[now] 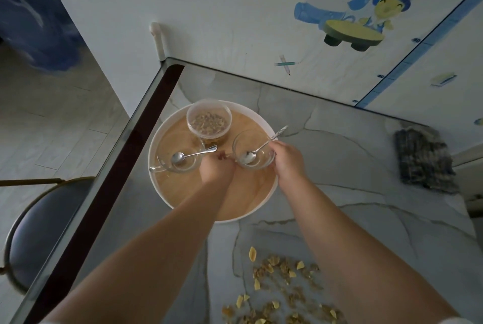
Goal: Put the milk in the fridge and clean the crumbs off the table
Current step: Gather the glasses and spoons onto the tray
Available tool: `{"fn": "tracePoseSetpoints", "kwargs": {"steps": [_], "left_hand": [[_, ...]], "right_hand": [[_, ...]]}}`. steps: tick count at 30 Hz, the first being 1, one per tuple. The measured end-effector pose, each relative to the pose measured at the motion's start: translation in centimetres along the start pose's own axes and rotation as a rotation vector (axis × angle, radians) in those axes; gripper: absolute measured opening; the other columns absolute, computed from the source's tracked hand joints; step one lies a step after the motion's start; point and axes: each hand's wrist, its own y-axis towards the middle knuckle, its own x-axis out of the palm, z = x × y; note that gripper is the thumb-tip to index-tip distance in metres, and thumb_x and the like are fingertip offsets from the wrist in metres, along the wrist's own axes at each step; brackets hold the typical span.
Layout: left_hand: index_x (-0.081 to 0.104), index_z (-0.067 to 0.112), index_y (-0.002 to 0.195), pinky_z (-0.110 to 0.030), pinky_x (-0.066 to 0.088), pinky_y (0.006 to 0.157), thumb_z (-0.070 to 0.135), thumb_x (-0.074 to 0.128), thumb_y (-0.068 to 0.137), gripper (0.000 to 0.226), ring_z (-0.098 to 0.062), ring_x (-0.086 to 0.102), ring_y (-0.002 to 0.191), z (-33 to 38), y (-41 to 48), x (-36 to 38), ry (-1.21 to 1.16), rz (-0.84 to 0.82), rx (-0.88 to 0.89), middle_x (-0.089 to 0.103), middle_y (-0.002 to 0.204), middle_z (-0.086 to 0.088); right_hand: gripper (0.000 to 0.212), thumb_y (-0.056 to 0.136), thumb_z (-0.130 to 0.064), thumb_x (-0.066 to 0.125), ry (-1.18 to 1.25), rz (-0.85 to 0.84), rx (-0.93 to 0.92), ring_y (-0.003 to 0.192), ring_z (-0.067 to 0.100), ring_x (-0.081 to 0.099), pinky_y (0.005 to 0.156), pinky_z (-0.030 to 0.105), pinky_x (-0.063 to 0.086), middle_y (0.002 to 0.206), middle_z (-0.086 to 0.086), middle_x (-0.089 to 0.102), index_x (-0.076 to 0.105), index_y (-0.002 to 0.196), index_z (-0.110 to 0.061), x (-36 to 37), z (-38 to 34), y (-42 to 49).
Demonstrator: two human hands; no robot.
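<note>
Two hands meet over a round tray (251, 193) in mid-frame. The right hand (287, 160) curls its fingers over the rim of the right glass bowl (257, 164), which holds only a spoon (247, 157). The left hand (215, 170) is curled, knuckles up, just beside that bowl; whether it grips anything I cannot tell. Further left, the left glass bowl (167, 152) holds a second spoon (178, 158). Above them, a plastic tub (209, 119) contains cereal. Crumbs (282, 284) lie scattered on the table (339, 166) at lower centre.
</note>
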Motion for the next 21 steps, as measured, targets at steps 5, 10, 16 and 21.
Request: {"fn": "tracePoseSetpoints", "kwargs": {"steps": [5, 10, 16, 21], "left_hand": [[0.070, 0.007, 0.079, -0.037, 0.053, 0.077, 0.017, 0.060, 0.083, 0.015, -0.025, 0.058, 0.071, 0.6, 0.2, 1.0, -0.120, 0.102, -0.074, 0.068, 0.076, -0.014], [0.062, 0.016, 0.061, -0.030, 0.047, 0.067, 0.014, 0.064, 0.081, 0.021, -0.019, 0.053, 0.059, 1.3, 0.1, 1.4, -0.309, 0.107, -0.167, 0.056, 0.055, 0.000], [0.069, 0.006, 0.077, -0.028, 0.043, 0.067, -0.003, 0.058, 0.071, 0.015, -0.020, 0.050, 0.067, 1.6, 0.1, 1.6, -0.369, 0.057, -0.196, 0.055, 0.060, -0.001], [0.067, 0.000, 0.090, -0.030, 0.051, 0.067, -0.003, 0.066, 0.069, 0.020, -0.024, 0.056, 0.072, 1.2, -1.3, 1.2, -0.298, -0.025, -0.243, 0.064, 0.075, -0.017]], "right_hand": [[0.039, 0.088, -0.025, 0.052, -0.014, 0.013, -0.045, 0.072, 0.021, 0.048, 0.068, 0.032, 0.037, 0.072, 0.015, 0.050, 0.056, 0.087, 0.014, 0.4, 0.0, 1.1], [0.037, 0.092, -0.031, 0.048, -0.011, 0.019, -0.056, 0.075, 0.021, 0.052, 0.070, 0.032, 0.040, 0.074, 0.010, 0.054, 0.057, 0.072, -0.001, 0.6, 0.2, 1.8], [0.039, 0.091, -0.052, 0.041, 0.181, -0.035, 0.066, 0.095, 0.022, 0.062, 0.095, 0.045, 0.048, 0.088, -0.002, 0.064, 0.058, 0.072, -0.023, 0.7, 0.0, 2.2], [0.041, 0.094, -0.053, 0.035, 0.158, -0.035, 0.083, 0.089, 0.022, 0.057, 0.092, 0.039, 0.046, 0.081, -0.003, 0.057, 0.052, 0.071, -0.022, -0.1, 0.0, 0.6]]}}
